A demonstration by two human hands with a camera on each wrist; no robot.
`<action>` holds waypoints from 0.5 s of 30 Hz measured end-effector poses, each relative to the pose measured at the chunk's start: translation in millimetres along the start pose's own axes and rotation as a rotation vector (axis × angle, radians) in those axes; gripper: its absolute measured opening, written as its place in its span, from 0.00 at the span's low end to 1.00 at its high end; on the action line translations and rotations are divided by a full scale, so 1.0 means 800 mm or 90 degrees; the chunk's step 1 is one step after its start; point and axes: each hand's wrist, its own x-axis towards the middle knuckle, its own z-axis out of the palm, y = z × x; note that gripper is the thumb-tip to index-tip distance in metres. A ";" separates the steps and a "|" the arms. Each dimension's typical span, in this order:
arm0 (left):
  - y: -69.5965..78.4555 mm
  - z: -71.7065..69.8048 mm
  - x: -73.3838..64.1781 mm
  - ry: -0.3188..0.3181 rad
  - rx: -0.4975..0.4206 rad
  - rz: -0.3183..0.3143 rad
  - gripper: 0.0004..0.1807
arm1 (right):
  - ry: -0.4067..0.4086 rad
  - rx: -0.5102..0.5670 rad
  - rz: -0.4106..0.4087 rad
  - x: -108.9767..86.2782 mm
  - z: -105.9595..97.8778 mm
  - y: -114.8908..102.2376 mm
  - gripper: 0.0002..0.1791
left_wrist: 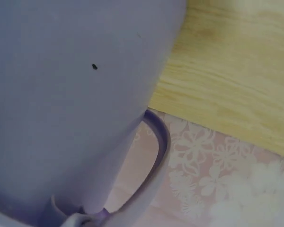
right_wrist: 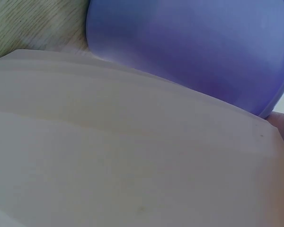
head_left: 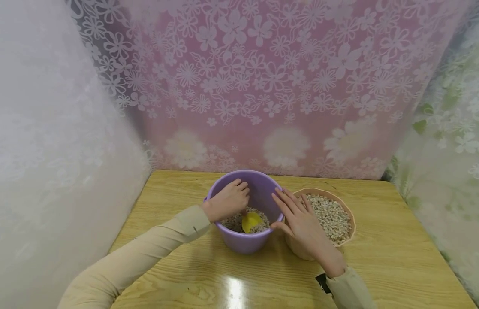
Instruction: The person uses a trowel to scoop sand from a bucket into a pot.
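A purple bucket [head_left: 245, 242] stands on the table with pebble-like grains [head_left: 262, 214] at its bottom. My left hand [head_left: 229, 201] reaches over its left rim with curled fingers and grips a yellow scoop [head_left: 251, 221], whose bowl lies in the grains. The scoop's handle is mostly hidden under the hand. With fingers spread, my right hand [head_left: 301, 221] rests its fingertips at the bucket's right rim. That hand overlaps a peach-coloured pot [head_left: 353, 223] full of pale gravel [head_left: 329, 216]. In the left wrist view, the bucket's outer wall [left_wrist: 85, 109] fills much of the picture.
Both containers stand side by side on a wooden table [head_left: 378, 257], near its back edge. A pink floral cloth [head_left: 262, 107] hangs behind, with pale sheets on both sides. The bucket's handle [left_wrist: 163, 142] hangs out from its side.
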 end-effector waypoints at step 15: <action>-0.018 -0.005 -0.023 0.028 -0.167 -0.113 0.26 | -0.048 0.029 0.023 0.000 -0.002 -0.001 0.50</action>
